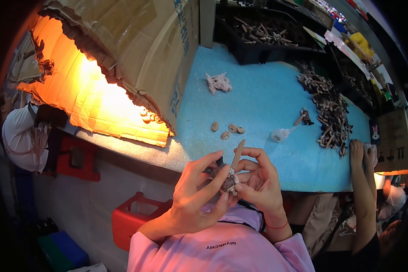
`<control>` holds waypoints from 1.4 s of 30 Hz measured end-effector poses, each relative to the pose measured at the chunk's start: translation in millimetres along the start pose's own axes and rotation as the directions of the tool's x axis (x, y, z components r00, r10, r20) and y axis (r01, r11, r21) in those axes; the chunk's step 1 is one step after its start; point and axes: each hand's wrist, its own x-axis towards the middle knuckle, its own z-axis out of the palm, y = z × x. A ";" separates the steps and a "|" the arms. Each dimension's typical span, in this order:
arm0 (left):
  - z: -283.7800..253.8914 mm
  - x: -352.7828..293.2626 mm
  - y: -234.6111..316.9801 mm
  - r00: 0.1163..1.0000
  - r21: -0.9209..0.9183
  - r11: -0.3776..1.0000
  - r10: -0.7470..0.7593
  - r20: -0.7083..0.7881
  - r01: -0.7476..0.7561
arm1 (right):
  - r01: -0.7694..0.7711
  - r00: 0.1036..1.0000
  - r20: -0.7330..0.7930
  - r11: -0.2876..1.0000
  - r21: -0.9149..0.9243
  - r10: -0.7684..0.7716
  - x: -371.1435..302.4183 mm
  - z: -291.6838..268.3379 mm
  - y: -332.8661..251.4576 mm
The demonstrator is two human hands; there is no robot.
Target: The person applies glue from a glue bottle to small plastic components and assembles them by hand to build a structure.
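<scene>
Close to my body, in front of the table's near edge, both hands hold a small dark figurine (229, 183) with a long flat brown blade-like piece (238, 155) pointing up from it. My left hand (192, 192) grips its dark side between thumb and fingers. The fingers of my right hand (261, 187) pinch it from the other side, by the base of the blade-like piece. Fingers cover much of the figurine. Beyond my hands, several small tan lumps (225, 135) lie on the blue table top (254, 99). Right of them lies a small white squeeze bottle (281, 134).
A torn cardboard box (145, 50), brightly lit inside, stands at the left. Piled dark figurines (332, 113) lie at the right, near one lone figurine (307, 117). A black crate (258, 56) and a crumpled pale wad (218, 83) are behind. A co-worker's arm (361, 190) reaches in at right.
</scene>
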 end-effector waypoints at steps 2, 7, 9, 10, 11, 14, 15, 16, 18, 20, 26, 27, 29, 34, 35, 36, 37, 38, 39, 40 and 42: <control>-0.8 2.6 0.6 1.000 0.038 0.999 0.015 -0.003 -0.015 | 0.002 1.000 -0.004 1.000 -0.010 -0.002 0.3 0.9 0.3; 0.7 2.5 1.2 0.999 0.067 0.998 -0.020 -0.027 0.022 | 0.034 0.999 -0.038 0.999 -0.006 -0.035 1.5 6.4 0.4; -0.5 2.8 0.1 0.996 -0.064 0.996 -0.062 -0.058 0.058 | 0.002 0.999 -0.054 0.999 -0.035 -0.004 0.6 10.1 -6.9; 0.5 1.6 -1.9 0.997 -0.059 0.997 -0.059 -0.059 0.056 | -0.032 0.997 -0.071 0.997 -0.065 0.028 0.7 10.6 -9.6; 3.1 -0.9 -5.3 0.979 -0.348 0.922 -0.198 -0.049 0.169 | -0.029 0.998 -0.066 0.998 -0.063 0.025 -0.6 7.2 -10.6; 3.9 -1.2 -14.9 0.879 -0.779 0.482 -0.443 0.178 0.401 | -0.030 0.943 -0.304 0.870 -0.492 -0.139 -7.3 -4.3 -10.9; 3.4 -2.0 -16.4 0.785 -0.852 0.147 -0.490 0.378 0.502 | -0.028 0.943 -0.302 0.872 -0.489 -0.139 -8.9 -7.6 -9.8; 6.0 -6.7 -22.8 0.773 -0.874 -0.100 -0.426 0.470 0.476 | 0.104 0.909 -0.237 0.737 -0.668 -0.343 -9.7 -12.7 -6.9; 8.9 -4.8 -22.7 0.745 -0.840 -0.272 -0.388 0.542 0.470 | 0.270 0.830 -0.077 0.518 -0.812 -0.552 -11.4 -13.1 -4.6; 13.4 -5.0 -22.2 0.716 -0.775 -0.439 -0.338 0.611 0.455 | 0.290 0.817 -0.024 0.447 -0.847 -0.576 -8.7 -5.6 -1.7; 20.8 -10.7 -21.6 0.692 -0.681 -0.577 -0.256 0.675 0.451 | 0.281 0.832 0.021 0.389 -0.877 -0.554 -6.9 2.8 3.8; 21.2 -10.3 -20.1 0.715 -0.671 -0.602 -0.224 0.663 0.434 | 0.282 0.827 0.038 0.354 -0.892 -0.561 -7.6 2.9 2.5; 22.5 -10.7 -18.9 0.734 -0.658 -0.626 -0.193 0.651 0.419 | 0.281 0.821 0.053 0.321 -0.905 -0.568 -9.2 3.9 -0.1; 23.6 -15.5 -13.7 0.756 -0.710 -0.584 -0.234 0.611 0.393 | 0.363 0.767 0.180 0.185 -0.913 -0.616 -10.2 6.4 -2.9; 24.4 -17.1 -13.4 0.755 -0.709 -0.584 -0.233 0.613 0.396 | 0.361 0.766 0.178 0.185 -0.914 -0.617 -10.9 7.2 -3.3; 25.3 -19.5 -14.3 0.750 -0.731 -0.543 -0.252 0.612 0.414 | 0.366 0.760 0.191 0.165 -0.916 -0.622 -11.5 8.4 -3.1; 25.6 -20.6 -14.7 0.745 -0.750 -0.501 -0.271 0.610 0.432 | 0.370 0.752 0.205 0.145 -0.918 -0.626 -12.1 9.2 -2.9; 24.8 -20.0 -13.8 0.744 -0.751 -0.499 -0.272 0.610 0.433 | 0.371 0.752 0.204 0.146 -0.917 -0.627 -12.8 9.6 -2.7; 23.5 -18.9 -11.7 0.756 -0.773 -0.458 -0.277 0.593 0.439 | 0.375 0.757 0.201 0.161 -0.913 -0.621 -13.9 10.1 -2.7; 22.5 -18.0 -9.7 0.768 -0.795 -0.415 -0.281 0.575 0.443 | 0.379 0.763 0.199 0.176 -0.909 -0.616 -14.7 10.5 -2.8; 23.1 -17.9 -6.5 0.780 -0.812 -0.397 -0.291 0.554 0.429 | 0.378 0.762 0.194 0.181 -0.908 -0.618 -15.3 11.3 -2.5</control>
